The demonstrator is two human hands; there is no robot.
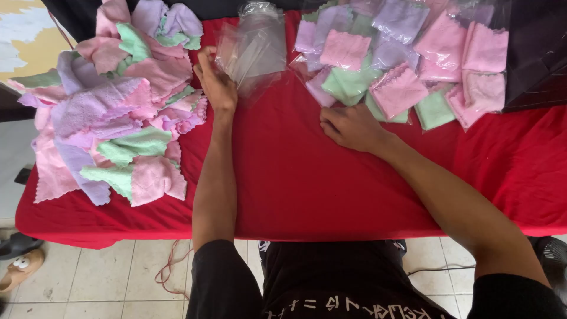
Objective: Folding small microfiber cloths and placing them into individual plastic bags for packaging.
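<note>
The head view looks straight down on a counter [307,183] covered in red cloth.

The left hand [215,82] reaches up the counter to a stack of clear bags [254,44] lying near the far edge. Its fingers are curled at the stack's left edge and pinch the plastic there, so the grip is closed on the bags. The forearm runs straight up from the near edge of the counter.

The right hand [353,127] lies on the red cloth, palm down, fingers loosely spread and pointing left. Its fingertips sit just below the packed cloths [401,59], closest to a purple one at the lower left of that group. It holds nothing; the grip is slack and open. Whether it touches the nearest pack cannot be told.

The packed cloths are small folded squares in pink, green and purple, each in clear wrap, spread over the far right part of the counter and overlapping each other.

On the left part of the counter lies a loose pile [112,112] of unwrapped cloths in the same colours, heaped and crumpled, reaching to the left edge. The bags sit between this pile and the packed cloths.

Below the counter is a tiled floor [118,277], with a slipper [20,266] at the far left.
</note>
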